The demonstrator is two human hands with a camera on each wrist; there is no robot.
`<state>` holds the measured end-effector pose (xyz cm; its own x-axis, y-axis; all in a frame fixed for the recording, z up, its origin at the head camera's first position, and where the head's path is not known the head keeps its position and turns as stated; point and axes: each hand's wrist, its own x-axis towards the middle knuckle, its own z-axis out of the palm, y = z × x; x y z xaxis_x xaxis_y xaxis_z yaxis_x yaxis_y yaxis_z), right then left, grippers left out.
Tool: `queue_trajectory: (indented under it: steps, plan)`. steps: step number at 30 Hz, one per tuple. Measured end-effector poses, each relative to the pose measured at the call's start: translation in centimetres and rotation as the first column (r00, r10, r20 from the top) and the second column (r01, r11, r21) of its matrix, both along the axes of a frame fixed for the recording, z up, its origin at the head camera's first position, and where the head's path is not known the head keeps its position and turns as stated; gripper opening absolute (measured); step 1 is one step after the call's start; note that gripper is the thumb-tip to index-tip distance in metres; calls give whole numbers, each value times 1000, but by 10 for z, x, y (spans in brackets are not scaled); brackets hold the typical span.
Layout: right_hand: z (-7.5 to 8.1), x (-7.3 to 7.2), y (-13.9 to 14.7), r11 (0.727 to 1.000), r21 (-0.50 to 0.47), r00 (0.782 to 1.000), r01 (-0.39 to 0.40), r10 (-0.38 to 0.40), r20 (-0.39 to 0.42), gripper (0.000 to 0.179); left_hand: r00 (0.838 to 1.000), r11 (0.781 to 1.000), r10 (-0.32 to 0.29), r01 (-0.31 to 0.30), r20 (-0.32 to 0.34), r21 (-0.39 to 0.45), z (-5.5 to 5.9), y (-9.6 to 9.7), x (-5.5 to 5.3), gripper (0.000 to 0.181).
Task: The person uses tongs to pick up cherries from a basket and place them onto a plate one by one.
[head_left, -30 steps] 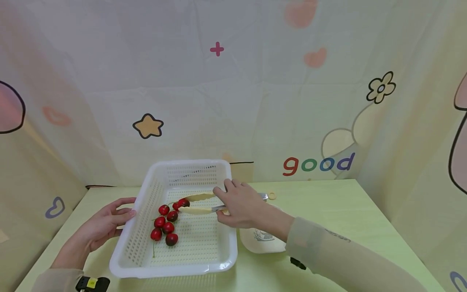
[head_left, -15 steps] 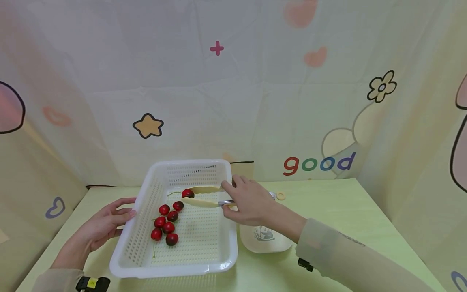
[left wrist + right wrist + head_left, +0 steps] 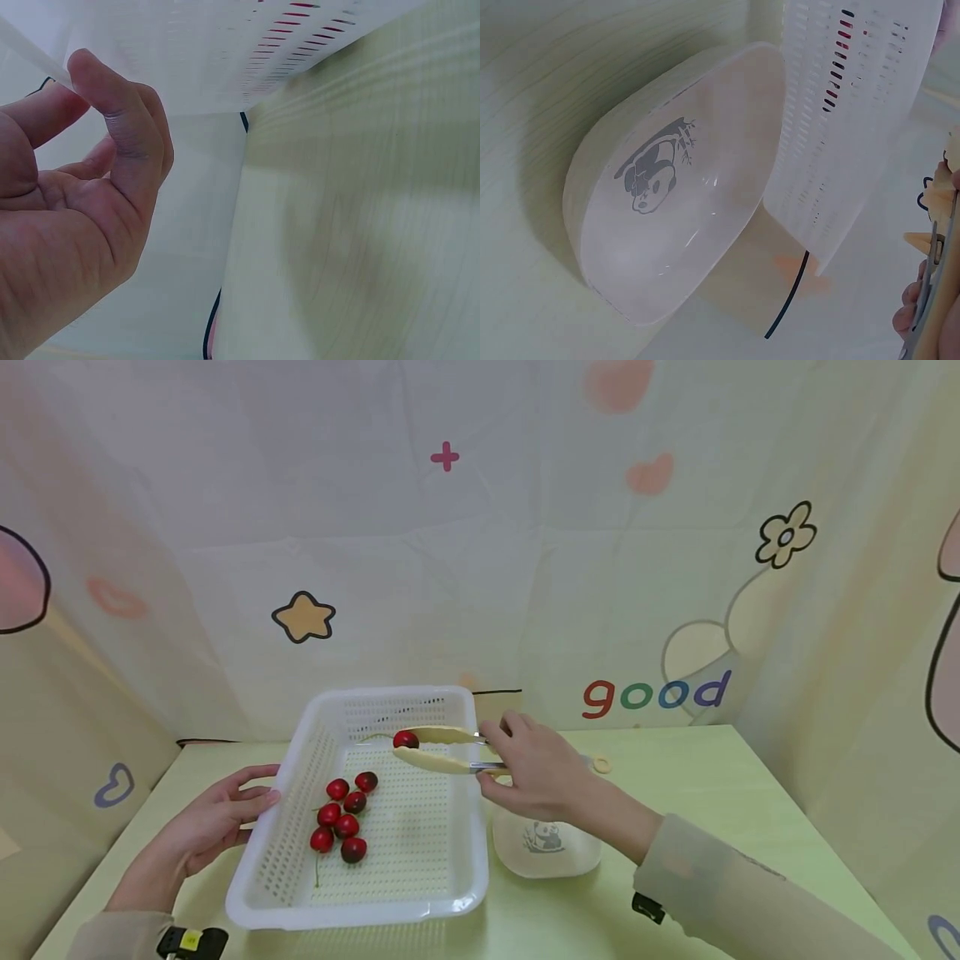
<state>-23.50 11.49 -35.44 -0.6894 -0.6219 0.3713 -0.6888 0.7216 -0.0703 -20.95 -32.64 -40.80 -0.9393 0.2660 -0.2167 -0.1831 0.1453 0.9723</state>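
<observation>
My right hand (image 3: 536, 770) holds a pair of tongs (image 3: 433, 762) with cream-coloured tips and metal arms. Between the tips sits a dark red cherry (image 3: 406, 740), its stem pointing left, raised above the far part of a white plastic basket (image 3: 360, 914). My left hand (image 3: 217, 818) grips the basket's left rim, the thumb near the top edge, as the left wrist view also shows. Several cherries (image 3: 347, 826) lie in a cluster on the left side of the basket floor. A whitish bowl (image 3: 727, 187) with a panda print stands right of the basket, below my right hand.
A pale yellow-green table (image 3: 712, 827) carries the basket and bowl. Behind it hangs a printed curtain (image 3: 420, 577), which also closes off both sides. The basket's perforated wall (image 3: 855, 97) rises close beside the bowl.
My right hand has moved right and up with the tongs, lifting one cherry away from the cluster. The left hand and basket have stayed put.
</observation>
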Motion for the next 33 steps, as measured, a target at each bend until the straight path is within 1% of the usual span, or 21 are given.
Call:
queue_trajectory:
  steps: [8,15,21,28,33]
  plan:
    - [-5,5,16,999,-46,1000,9,-9,-8,40,1000,1000,5,-5,-4,-13,1,1,1,69]
    - [-10,10,34,995,-61,997,78,-77,21,40,1000,1000,-5,5,-8,4,0,0,0,68]
    - [-13,15,48,989,-64,990,131,-128,52,45,1000,1000,-9,9,-13,17,-1,-1,0,66]
    - [-18,17,66,985,-80,988,153,-150,43,45,1000,1000,-1,1,-9,11,-1,-2,0,67]
    - [-24,19,79,981,-82,983,177,-173,60,45,1000,1000,-8,8,-4,15,0,-1,0,67]
